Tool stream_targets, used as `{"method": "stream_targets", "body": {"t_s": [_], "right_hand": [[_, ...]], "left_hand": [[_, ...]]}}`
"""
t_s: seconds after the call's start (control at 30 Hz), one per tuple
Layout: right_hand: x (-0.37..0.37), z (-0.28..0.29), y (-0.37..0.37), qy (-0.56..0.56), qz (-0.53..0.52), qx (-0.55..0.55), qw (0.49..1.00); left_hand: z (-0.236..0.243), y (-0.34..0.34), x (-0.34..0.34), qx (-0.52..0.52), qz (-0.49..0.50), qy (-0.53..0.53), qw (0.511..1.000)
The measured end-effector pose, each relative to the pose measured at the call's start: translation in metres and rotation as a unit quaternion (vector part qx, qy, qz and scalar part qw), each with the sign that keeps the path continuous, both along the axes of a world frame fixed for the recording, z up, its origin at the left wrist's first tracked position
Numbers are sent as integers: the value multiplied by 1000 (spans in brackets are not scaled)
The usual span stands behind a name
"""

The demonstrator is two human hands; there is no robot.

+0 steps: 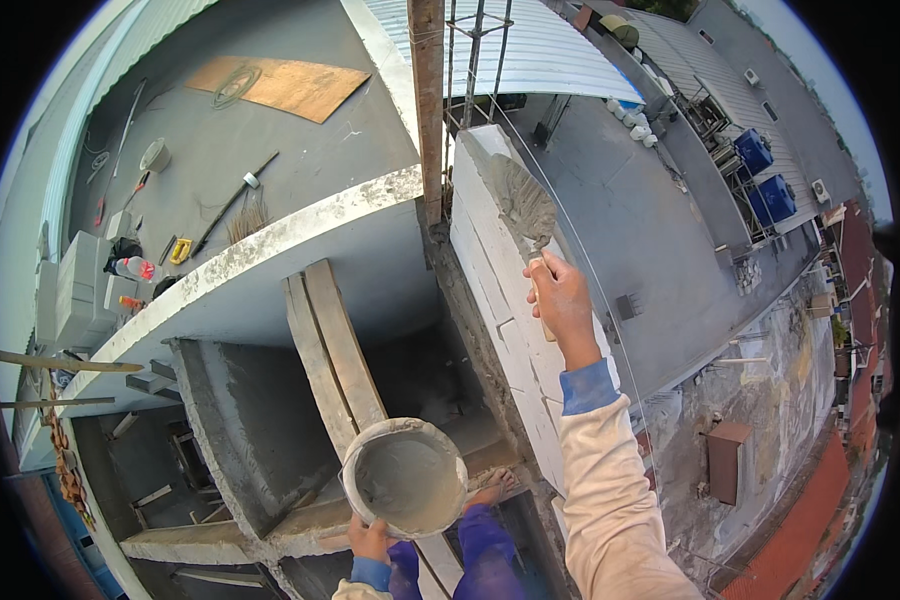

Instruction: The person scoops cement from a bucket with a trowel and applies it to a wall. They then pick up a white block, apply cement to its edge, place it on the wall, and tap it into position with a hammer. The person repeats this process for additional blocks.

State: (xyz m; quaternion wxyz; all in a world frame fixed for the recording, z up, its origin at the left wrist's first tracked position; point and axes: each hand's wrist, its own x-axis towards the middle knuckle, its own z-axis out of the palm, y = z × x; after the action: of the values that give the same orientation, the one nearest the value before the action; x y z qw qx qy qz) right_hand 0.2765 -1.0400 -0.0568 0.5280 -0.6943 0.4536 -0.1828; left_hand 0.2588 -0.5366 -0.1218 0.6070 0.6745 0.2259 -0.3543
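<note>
Gripping trowel [534,251] with right hand [564,305] over white block wall [492,290]; clasping bucket [402,428] of grey mortar [410,485] with left hand [370,540].

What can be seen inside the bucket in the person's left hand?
Grey mortar-like paste lies inside the bucket. The bottom beneath it is covered and cannot be seen.

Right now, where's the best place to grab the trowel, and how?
Probably its handle, coming from the near side and wrapping around it, as the right hand does. It's slim and makes up the trowel's near end, while grey cement covers the far end.
</note>
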Motion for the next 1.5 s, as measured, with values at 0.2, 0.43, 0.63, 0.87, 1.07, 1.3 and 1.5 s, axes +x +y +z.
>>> {"method": "stream_targets", "body": {"t_s": [0.2, 0.43, 0.63, 0.87, 1.07, 1.3, 1.5], "right_hand": [[128, 7, -109, 246, -39, -297, 922], [180, 23, -123, 360, -36, -270, 892], [194, 24, -116, 359, -25, -296, 885], [200, 20, -113, 390, -23, -322, 862], [202, 22, -117, 434, 17, -338, 835], [142, 31, -75, 561, 111, -255, 779], [3, -6, -26, 576, 45, -145, 803]], "left_hand": [[-26, 81, -30, 51, -18, -6, 999], [-18, 124, -34, 61, -6, 10, 998], [-1, 120, -14, 63, 25, 12, 998], [-9, 120, 3, 47, 41, -14, 998], [-12, 121, 5, 43, 49, -12, 998], [3, 113, 0, 49, 59, 38, 996], [-2, 117, -8, 14, 73, 43, 996]]}}
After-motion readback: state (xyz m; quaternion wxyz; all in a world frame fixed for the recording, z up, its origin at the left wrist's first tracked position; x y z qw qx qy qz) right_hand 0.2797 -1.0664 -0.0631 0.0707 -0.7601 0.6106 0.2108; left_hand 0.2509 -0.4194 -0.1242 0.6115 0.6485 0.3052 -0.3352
